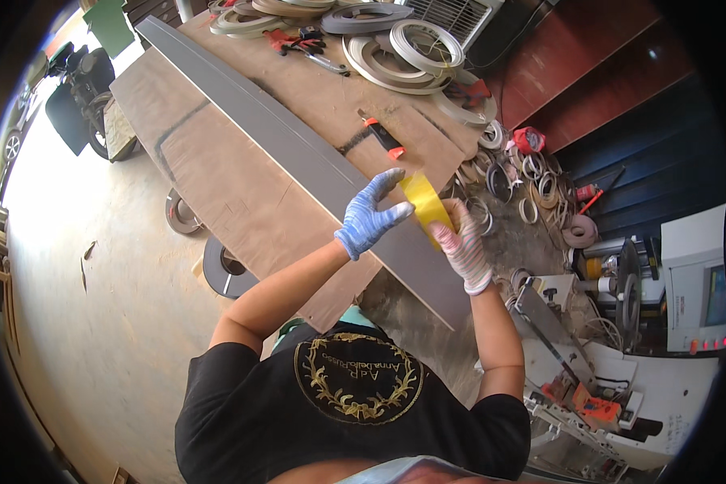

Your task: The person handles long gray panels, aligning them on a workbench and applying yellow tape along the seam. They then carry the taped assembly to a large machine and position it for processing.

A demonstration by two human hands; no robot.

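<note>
A yellow roll of tape (pixel 428 206) is held up over the right end of a long grey panel (pixel 258 133). My right hand (pixel 465 250), in a pink-and-white striped glove, grips the roll from its right side, with the thumb on its yellow face. On the other side is my left hand (pixel 371 214) in a blue glove. Its thumb and fingers are spread apart, the tips at the roll's left edge. The grey panel lies slantwise across a brown worktop (pixel 218 185), below both hands.
On the worktop lies an orange-and-black tool (pixel 383 139); beyond are red-black gloves (pixel 292 42) and coils of edge banding (pixel 395 60). Loose coils (pixel 532 181) litter the floor at right, near a white machine (pixel 694 274). A motorcycle (pixel 81 101) stands far left.
</note>
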